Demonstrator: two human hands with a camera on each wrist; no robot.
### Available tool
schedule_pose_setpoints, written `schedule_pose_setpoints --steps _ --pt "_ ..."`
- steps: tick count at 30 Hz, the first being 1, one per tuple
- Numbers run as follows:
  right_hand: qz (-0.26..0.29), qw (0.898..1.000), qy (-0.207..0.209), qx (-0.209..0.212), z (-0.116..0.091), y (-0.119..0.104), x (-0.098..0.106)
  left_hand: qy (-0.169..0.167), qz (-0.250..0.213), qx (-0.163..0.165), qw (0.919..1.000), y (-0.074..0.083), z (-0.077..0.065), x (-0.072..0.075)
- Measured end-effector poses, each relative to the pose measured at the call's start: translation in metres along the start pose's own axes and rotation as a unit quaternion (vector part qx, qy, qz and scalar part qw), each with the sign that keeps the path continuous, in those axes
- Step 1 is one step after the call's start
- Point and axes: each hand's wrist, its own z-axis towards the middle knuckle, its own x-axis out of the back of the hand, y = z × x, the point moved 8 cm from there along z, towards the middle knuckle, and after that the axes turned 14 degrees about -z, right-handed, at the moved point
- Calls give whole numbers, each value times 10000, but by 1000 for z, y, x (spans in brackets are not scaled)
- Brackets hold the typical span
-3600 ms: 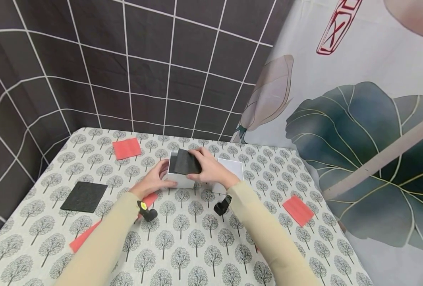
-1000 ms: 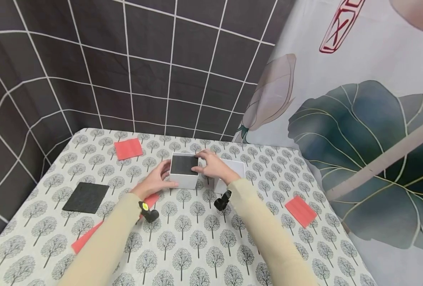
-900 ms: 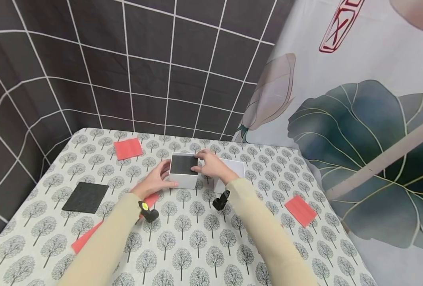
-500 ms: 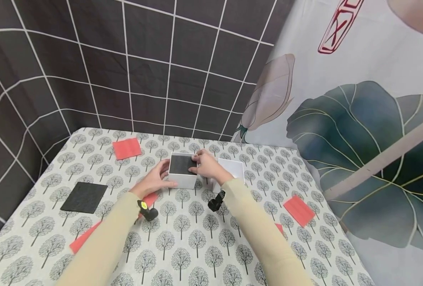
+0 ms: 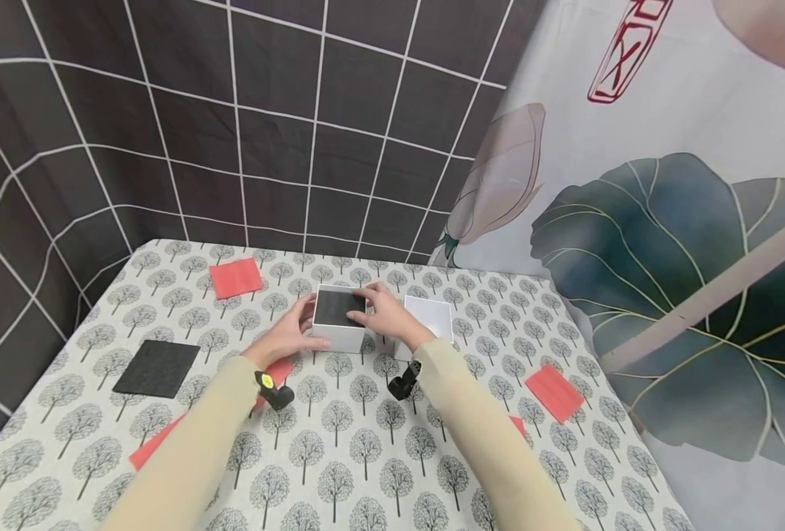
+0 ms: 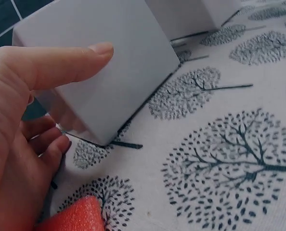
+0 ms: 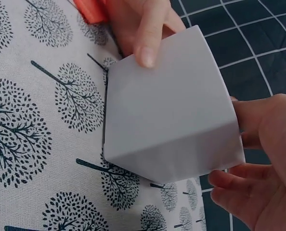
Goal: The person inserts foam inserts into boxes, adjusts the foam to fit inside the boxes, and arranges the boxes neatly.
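Observation:
A white open-topped box [image 5: 337,339] stands upright on the table, with a black foam piece [image 5: 335,304] lying flat just inside its rim. My left hand [image 5: 289,335] grips the box's left side. In the left wrist view its thumb lies across a white face of the box [image 6: 123,57], the other fingers round the adjoining side. My right hand [image 5: 387,313] is at the right rim, fingertips and thumb over the foam's right part. The right wrist view has its fingers beside the box's edge [image 7: 172,106]; the foam is hidden there.
A second white box part [image 5: 435,316] stands right of the box, partly behind my right hand. Red pieces lie at the back left [image 5: 235,278], at the right [image 5: 554,393] and under my left forearm [image 5: 153,442]. A black square sheet [image 5: 156,368] lies at left.
Earlier my right hand held the black foam piece tilted above the box; now it lies flat inside. Over the last second my right fingers shifted slightly across it. My left hand stays in place.

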Motion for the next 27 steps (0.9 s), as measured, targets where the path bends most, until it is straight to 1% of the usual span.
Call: schedule_pose_setpoints --steps 4,6,9,11,13,16,19,23,27 --pt "235 9995 216 39 -8 2 9 62 153 36 9999 6 0 -3" --pt "248 9992 323 33 -12 4 15 57 232 -49 9997 10 0 -3" --pt "224 9985 495 86 -18 8 23 77 347 -97 9993 24 -5 -7" --pt "251 9978 605 119 -23 11 29 99 417 -123 9990 29 -6 -8" --pt "260 9969 717 183 -30 15 32 167 601 -110 9980 34 -7 -9" --pt "304 9956 842 290 -41 19 37 318 996 -182 9944 31 -4 -5" --pt "306 9940 971 412 -54 21 41 442 1260 -211 9908 37 -5 -6" --pt "289 9912 1176 531 -69 22 47 563 1603 -247 9852 46 -7 -11" --pt "210 9896 1306 569 -84 24 50 715 2106 -388 9742 57 -8 -21"
